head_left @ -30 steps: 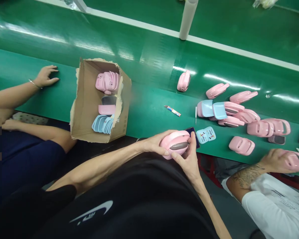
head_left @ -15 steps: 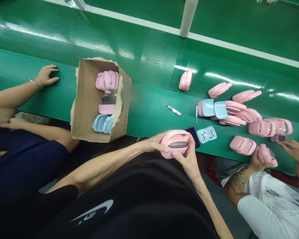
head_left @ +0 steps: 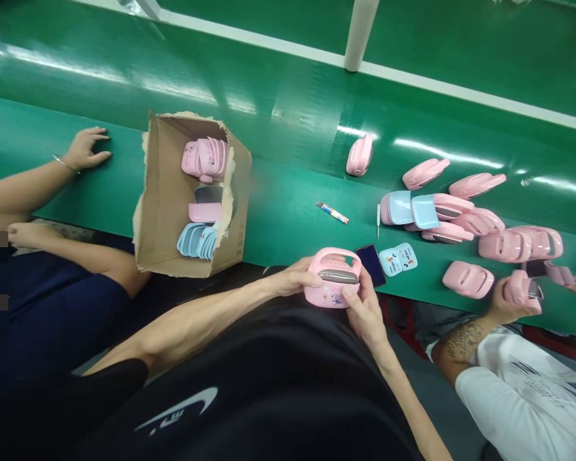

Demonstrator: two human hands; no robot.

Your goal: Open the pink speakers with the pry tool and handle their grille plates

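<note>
My left hand and my right hand both grip a pink plastic case with a loop handle in front of my chest. A grey strip crosses its middle, and a small printed picture shows on its lower part. My right thumb lies on the case's lower right side. Just beyond my right hand, a dark smartphone lies on the green conveyor belt. A light-blue printed card sits next to the phone.
A torn cardboard box on the belt holds pink and blue parts. Several pink cases lie in a loose group at right, with a small tube nearby. Co-workers' hands work at right; another person's arm rests at left.
I have turned the pink case so its handle points away and its printed side shows. The co-worker at right has moved a pink case closer to their body.
</note>
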